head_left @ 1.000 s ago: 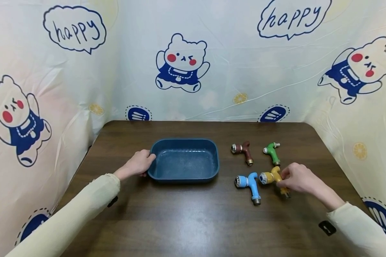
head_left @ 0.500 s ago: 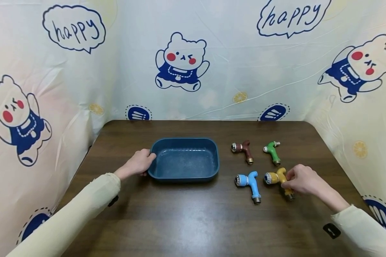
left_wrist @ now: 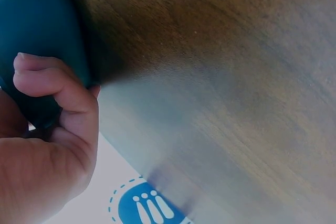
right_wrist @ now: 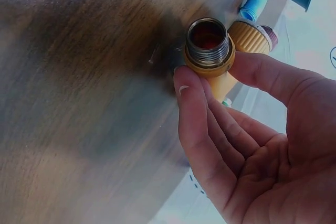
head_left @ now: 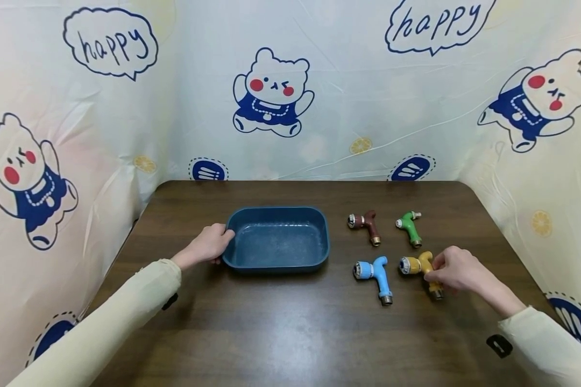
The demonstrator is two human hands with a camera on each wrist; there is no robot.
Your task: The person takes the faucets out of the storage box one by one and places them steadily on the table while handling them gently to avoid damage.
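My left hand (head_left: 207,244) grips the left rim of a dark blue rectangular basin (head_left: 277,266); in the left wrist view its fingers (left_wrist: 58,82) curl against the basin's side. On the right, my right hand (head_left: 460,271) pinches a yellow tap (head_left: 423,264) between thumb and fingers. The tap's threaded metal end (right_wrist: 209,45) faces the right wrist camera, and its ribbed knob points left in the head view. Just left of it lies a light blue tap (head_left: 380,277). Farther back are a dark red tap (head_left: 369,223) and a green tap (head_left: 409,228).
Everything stands on a dark wooden table (head_left: 271,333). A pale curtain (head_left: 344,107) with printed bears surrounds its back and sides. The basin holds nothing, and the taps lie to its right.
My right hand has shifted slightly right with the yellow tap, widening the gap to the light blue one; over the last half second it barely moves. My left hand keeps its grip on the basin.
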